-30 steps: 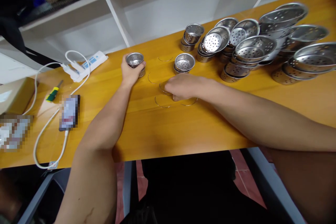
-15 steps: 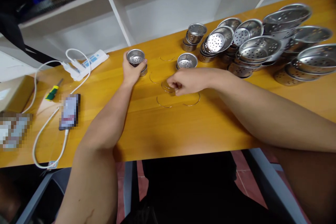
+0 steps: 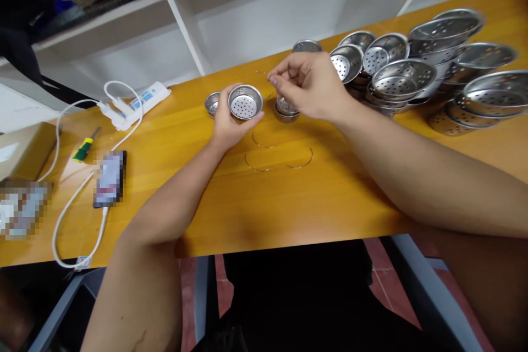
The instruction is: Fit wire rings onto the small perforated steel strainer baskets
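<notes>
the left hand (image 3: 229, 124) cups a small perforated metal cup (image 3: 245, 102) by its wall, lifted just above the wooden table (image 3: 231, 203). the right hand (image 3: 309, 85) pinches a thin wire ring (image 3: 264, 74) between fingertips, just beside the cup. the cup looks light, stiff and smooth, best held around its sides; the wire seems springy and easily bent.

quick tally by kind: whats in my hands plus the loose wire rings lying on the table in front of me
perforated cup, in the left hand: 1
wire ring, pinched in the right hand: 1
loose wire rings on the table: 3 visible
total: 5
</notes>
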Demonstrator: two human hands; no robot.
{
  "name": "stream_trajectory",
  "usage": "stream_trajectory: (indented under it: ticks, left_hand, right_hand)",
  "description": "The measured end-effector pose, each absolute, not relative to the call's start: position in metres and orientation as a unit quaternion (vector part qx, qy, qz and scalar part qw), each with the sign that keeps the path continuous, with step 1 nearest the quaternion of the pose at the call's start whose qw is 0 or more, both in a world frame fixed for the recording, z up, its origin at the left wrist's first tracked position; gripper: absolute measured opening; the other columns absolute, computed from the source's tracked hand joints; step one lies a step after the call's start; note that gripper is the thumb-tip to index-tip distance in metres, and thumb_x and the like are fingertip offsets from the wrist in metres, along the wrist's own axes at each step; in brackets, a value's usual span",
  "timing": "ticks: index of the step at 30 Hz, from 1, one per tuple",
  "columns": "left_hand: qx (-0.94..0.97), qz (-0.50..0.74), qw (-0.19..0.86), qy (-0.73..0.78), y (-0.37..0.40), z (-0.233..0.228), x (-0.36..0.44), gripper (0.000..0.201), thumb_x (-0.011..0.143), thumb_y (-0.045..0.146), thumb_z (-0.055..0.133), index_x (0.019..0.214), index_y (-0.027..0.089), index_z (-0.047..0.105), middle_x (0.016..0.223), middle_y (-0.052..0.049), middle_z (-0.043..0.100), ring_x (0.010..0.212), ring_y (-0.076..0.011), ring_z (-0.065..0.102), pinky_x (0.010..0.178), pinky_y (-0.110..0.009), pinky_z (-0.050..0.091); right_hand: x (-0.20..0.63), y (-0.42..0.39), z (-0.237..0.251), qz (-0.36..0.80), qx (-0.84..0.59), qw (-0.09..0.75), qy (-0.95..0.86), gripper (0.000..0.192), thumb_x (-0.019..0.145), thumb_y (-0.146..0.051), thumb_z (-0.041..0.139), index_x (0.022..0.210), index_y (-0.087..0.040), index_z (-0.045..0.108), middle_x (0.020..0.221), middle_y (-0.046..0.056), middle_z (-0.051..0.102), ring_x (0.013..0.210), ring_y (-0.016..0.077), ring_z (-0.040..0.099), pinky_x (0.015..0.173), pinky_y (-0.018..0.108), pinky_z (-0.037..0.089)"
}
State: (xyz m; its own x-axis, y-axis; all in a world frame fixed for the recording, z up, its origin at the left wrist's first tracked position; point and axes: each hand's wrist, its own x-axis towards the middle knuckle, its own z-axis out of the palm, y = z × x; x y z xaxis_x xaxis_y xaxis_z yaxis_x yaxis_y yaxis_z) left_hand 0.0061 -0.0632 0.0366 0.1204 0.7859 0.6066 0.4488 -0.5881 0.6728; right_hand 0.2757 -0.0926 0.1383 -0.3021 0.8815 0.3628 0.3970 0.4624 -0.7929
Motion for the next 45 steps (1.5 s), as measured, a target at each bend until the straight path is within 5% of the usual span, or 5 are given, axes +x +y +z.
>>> stream_trajectory:
  ticks: [12,21,34,45]
  left_hand:
    - [0.750,0.494,0.208,0.387,-0.074,0.030,0.017,0.102,0.087,0.068,0.116,0.161,0.039,0.053,0.157,-0.010,0.070,0.157,-0.0414,0.080,0.134,-0.058,0.070]
    - [0.756,0.500,0.226,0.356,-0.068,0.024,0.015,0.102,0.085,0.069,0.117,0.157,0.038,0.052,0.157,-0.009,0.068,0.158,-0.0406,0.079,0.135,-0.059,0.070]
    - [0.759,0.484,0.248,0.358,-0.072,0.026,0.014,0.102,0.082,0.063,0.120,0.156,0.037,0.054,0.151,-0.008,0.072,0.148,-0.0391,0.083,0.133,-0.060,0.071]
    - [0.745,0.472,0.255,0.396,-0.084,0.035,0.022,0.109,0.073,0.062,0.126,0.157,0.037,0.061,0.158,-0.006,0.066,0.164,-0.0437,0.076,0.139,-0.064,0.069]
  right_hand:
    - [0.268,-0.110,0.142,0.254,-0.471,0.304,-0.788,0.061,0.123,-0.085,0.065,0.140,-0.028,0.082,0.114,0.013,0.084,0.100,0.0343,0.077,0.083,0.044,0.062]
    - [0.266,-0.111,0.140,0.219,-0.480,0.275,-0.804,0.053,0.129,-0.068,0.058,0.153,-0.026,0.082,0.116,0.015,0.086,0.101,0.0341,0.076,0.090,0.045,0.063]
    - [0.264,-0.114,0.146,0.191,-0.495,0.244,-0.812,0.042,0.128,-0.043,0.054,0.145,-0.023,0.087,0.125,0.017,0.088,0.104,0.0341,0.076,0.098,0.046,0.062]
    - [0.256,-0.119,0.143,0.174,-0.518,0.224,-0.807,0.049,0.131,-0.050,0.052,0.161,-0.023,0.079,0.121,0.016,0.086,0.106,0.0376,0.077,0.103,0.048,0.062]
